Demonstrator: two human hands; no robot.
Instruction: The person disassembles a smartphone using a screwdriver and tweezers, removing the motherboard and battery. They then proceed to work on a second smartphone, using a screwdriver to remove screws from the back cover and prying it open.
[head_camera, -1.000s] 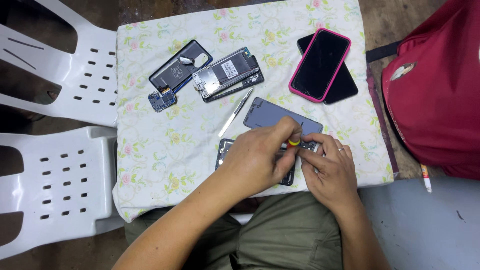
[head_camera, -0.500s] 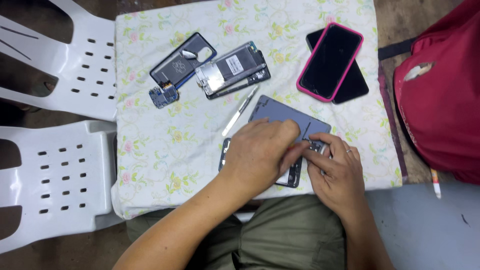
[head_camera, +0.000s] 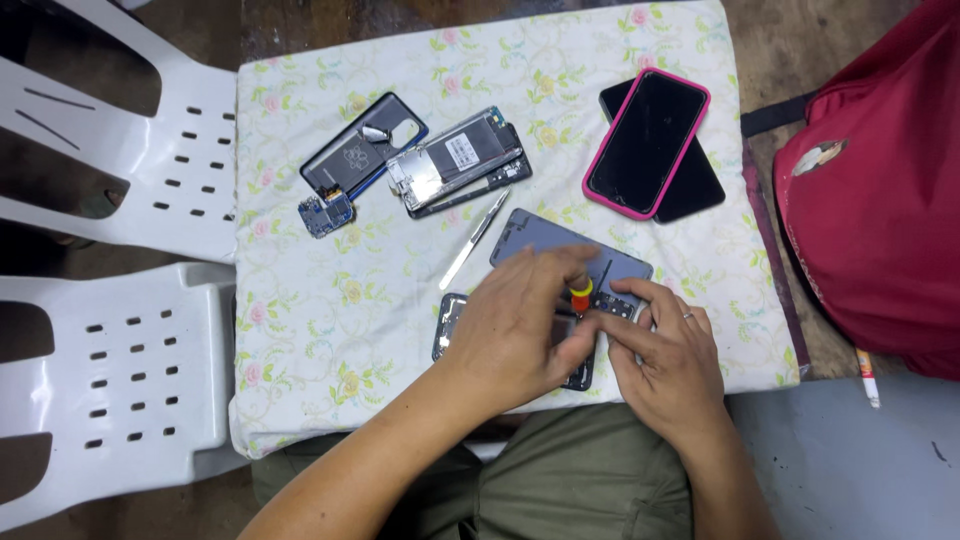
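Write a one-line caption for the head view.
Left hand turns a small screwdriver on an opened phone steadied by the right hand.

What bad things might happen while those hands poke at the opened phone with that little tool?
The left hand grips a small yellow-and-red screwdriver over the opened dark phone, steadied by the right hand; a slip might scratch its parts. The phone lies near the edge of the floral-clothed table, so it might slide off. Any tiny screws could vanish on that busy pattern.
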